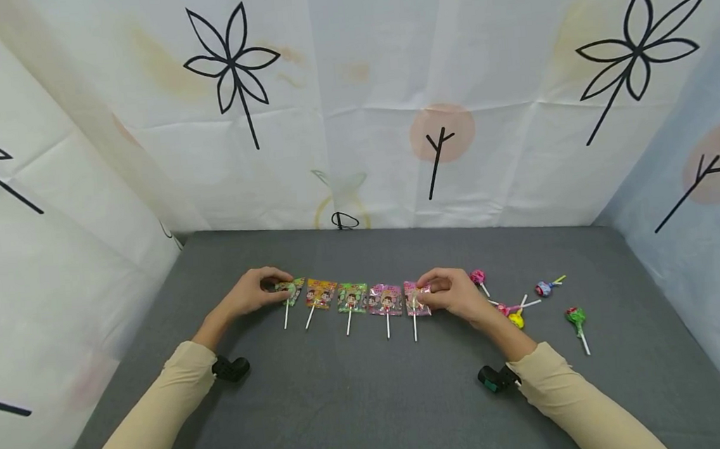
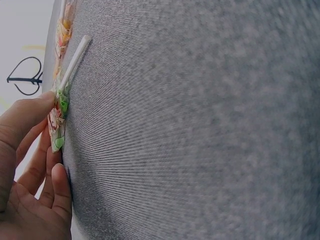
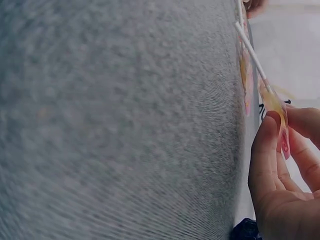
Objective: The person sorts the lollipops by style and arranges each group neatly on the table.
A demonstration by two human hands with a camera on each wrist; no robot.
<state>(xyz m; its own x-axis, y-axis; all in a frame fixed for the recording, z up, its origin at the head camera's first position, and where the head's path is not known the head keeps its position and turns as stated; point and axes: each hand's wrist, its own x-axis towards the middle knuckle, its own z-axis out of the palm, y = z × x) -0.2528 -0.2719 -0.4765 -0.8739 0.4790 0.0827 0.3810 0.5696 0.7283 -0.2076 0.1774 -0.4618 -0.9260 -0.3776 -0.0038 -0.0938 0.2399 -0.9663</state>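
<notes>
- Pinched between thumb and fingers of the left hand [image 1: 256, 290]: flat lollipop in a green-and-red printed plastic wrapper [image 1: 297, 298], at the left end of a row of five on the grey fabric-topped bench [image 1: 349, 408].
- Clamped between thumb and fingers of the right hand [image 1: 458, 294]: flat lollipop in a shiny pink plastic wrapper [image 1: 411, 296], at the row's right end; impossible to tell whether touching the bench or just above.
- Just right of the left hand: flat lollipop in an orange plastic wrapper [image 1: 321, 293].
- Midway between both hands: flat lollipop in a bright green plastic wrapper [image 1: 352, 299].
- Just left of the right hand: flat lollipop in a pink-purple plastic wrapper [image 1: 383, 299].
- Printed on the three wrappers between the hands: small cartoon figures; lettering too small to read.
- White sticks of all five pointing toward the person.
- Just right of the right hand: round lollipop in pink wrapping [image 1: 478, 276], and, nearer the forearm, round lollipop in yellow wrapping [image 1: 516, 319].
- Farther right of the right hand: round blue lollipop with yellow stick [image 1: 543, 289] and round green-and-red lollipop with white stick [image 1: 575, 316]; labels too small to read.
</notes>
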